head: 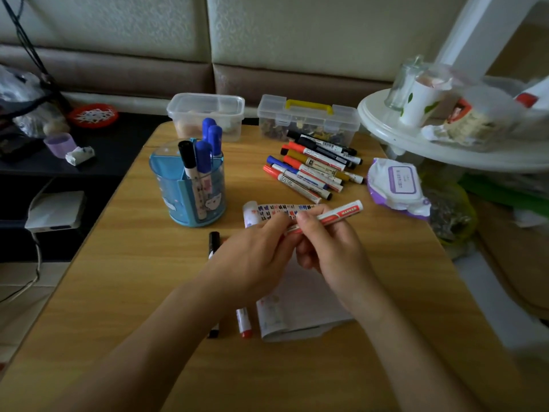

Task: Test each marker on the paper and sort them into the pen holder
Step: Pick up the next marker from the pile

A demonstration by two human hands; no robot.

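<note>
Both our forearms are stretching in from the near edge over the light wooden table (pixel 118 292), hands meeting above the white sheet of paper (pixel 303 307), whose scribbled far edge is curling up. Our right hand (pixel 329 248) is curling its fingers round the barrel of a white marker with a red label band (pixel 335 215), which is slanting up to the right, clear of the paper. Our left hand (pixel 252 257) is pinching that marker's lower end; whether a cap sits under those fingers we cannot tell. Just left of the paper, a black-capped marker (pixel 214 242) and a red-capped marker (pixel 244 322) are lying on the wood, partly hidden by the left arm. Farther off to the left, the translucent blue round pen holder (pixel 190 197) is standing upright, carrying one black-capped and three blue-capped markers. Right of it, a loose pile of mixed markers (pixel 315 171) is lying in front of a clear case with a yellow handle (pixel 267 114), with a clear plastic tub (pixel 231 114) beside that and a purple-and-white wipes pack (pixel 398 185) near the table's right edge.
</note>
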